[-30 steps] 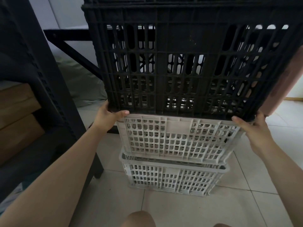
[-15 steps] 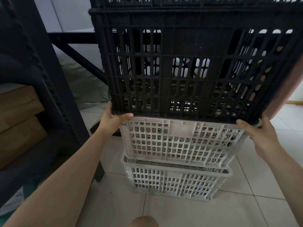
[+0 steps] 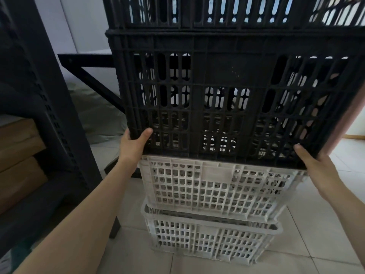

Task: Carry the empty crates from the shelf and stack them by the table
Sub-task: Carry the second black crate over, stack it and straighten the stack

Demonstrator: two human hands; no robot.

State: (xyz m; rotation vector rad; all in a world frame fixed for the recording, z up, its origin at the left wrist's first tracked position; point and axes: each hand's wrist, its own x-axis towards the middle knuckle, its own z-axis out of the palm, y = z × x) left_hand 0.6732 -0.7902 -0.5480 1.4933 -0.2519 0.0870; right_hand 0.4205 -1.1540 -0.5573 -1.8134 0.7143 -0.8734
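The left hand [image 3: 134, 147] and right hand [image 3: 318, 167] grip the lower corners of the black crate [image 3: 227, 99]. The crate has settled lower onto the upper white crate [image 3: 217, 186]; stacking is nearly complete.

both hands [image 3: 134, 147] grip blk crate [image 3: 227, 99]
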